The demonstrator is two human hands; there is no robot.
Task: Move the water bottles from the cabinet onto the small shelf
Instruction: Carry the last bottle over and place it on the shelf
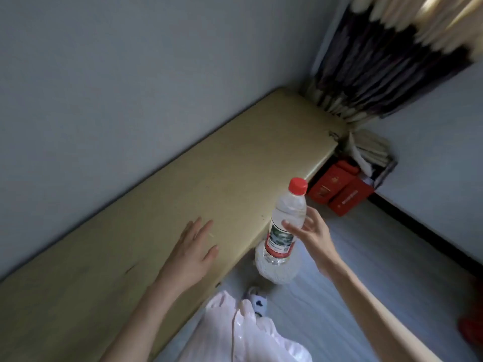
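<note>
Right hand [311, 235] loosely around upright water bottle [285, 226], fingers spread.

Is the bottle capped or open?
Capped: the red cap sits on the bottle that the right hand holds.

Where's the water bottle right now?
In the head view the water bottle is right of centre, upright with its red cap on top, in the right hand, just off the front edge of the yellow cabinet top.
</note>
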